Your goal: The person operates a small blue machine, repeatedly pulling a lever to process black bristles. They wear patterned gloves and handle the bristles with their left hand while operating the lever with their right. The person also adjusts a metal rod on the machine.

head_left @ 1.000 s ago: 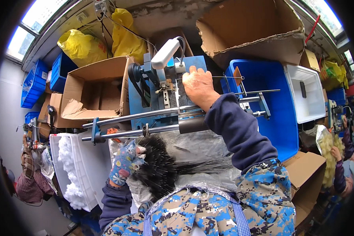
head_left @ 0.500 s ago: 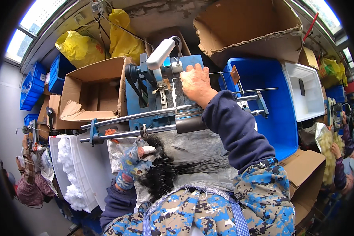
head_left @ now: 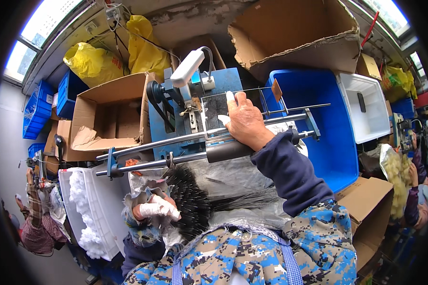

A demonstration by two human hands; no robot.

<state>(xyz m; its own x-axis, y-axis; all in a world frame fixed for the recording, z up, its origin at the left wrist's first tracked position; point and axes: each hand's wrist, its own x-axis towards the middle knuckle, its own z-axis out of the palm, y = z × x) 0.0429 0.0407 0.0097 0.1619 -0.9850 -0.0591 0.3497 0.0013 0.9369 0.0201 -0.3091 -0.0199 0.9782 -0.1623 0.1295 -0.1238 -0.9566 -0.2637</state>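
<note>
My right hand (head_left: 249, 123) lies over a dark flat plate (head_left: 216, 111) framed with thin metal rods on a blue bench machine (head_left: 230, 78). Its fingers are spread, with white wrapping on the thumb and a fingertip. The heel of the hand is by a dark cylinder (head_left: 223, 151) on two steel rails (head_left: 188, 157). Low on the left, my left hand (head_left: 159, 208), in a frayed patterned covering with white-wrapped fingers, curls beside a bundle of black bristles (head_left: 188, 202). What its fingertips hold, if anything, is hidden.
An open cardboard box (head_left: 107, 114) stands left of the machine, a large blue bin (head_left: 314, 128) right of it. A white tub (head_left: 88, 209) holds white fluffy material. Loose black strands (head_left: 245, 199) lie on a silvery sheet before me. Other people work at both sides.
My right hand has come nearer and slightly right over the plate, its fingers unfolding. My left hand has turned, showing more of the wrapped fingers beside the bristles.
</note>
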